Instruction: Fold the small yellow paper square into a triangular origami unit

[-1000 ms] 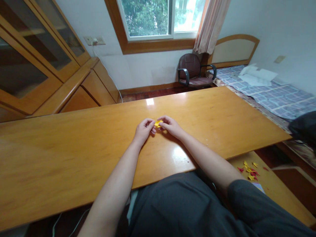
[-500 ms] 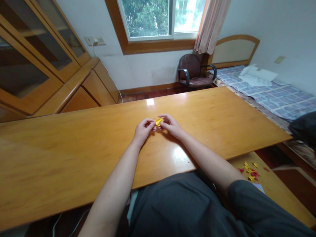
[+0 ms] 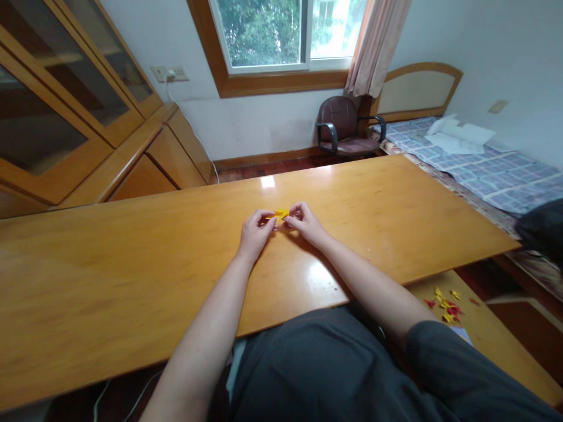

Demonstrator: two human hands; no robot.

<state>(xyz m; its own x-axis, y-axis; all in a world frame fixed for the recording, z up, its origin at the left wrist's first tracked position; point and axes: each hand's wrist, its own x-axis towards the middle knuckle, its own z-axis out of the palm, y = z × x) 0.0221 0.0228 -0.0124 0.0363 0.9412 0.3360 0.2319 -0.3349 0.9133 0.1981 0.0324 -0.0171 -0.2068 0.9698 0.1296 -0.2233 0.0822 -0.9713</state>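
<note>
- The left hand (image 3: 256, 230) and right hand (image 3: 304, 223) meet over the middle of the wooden surface (image 3: 132, 264), and both pinch a small yellow folded paper piece (image 3: 278, 214) between them, held just above the wood.
- The fingers of both hands are closed on the paper at their tips, the left on its left end, the right on its right end.
- For a clean fold, I would keep both pinches near the crease and press with the fingertips, not the whole hand; the piece is too small in this view to tell which flap is being worked.
- Against the earlier frames, the right fingers have curled in tighter and the paper sits a little higher and flatter.
- More small yellow and red paper pieces (image 3: 445, 301) lie on the lower bench (image 3: 492, 340) at the right.
</note>
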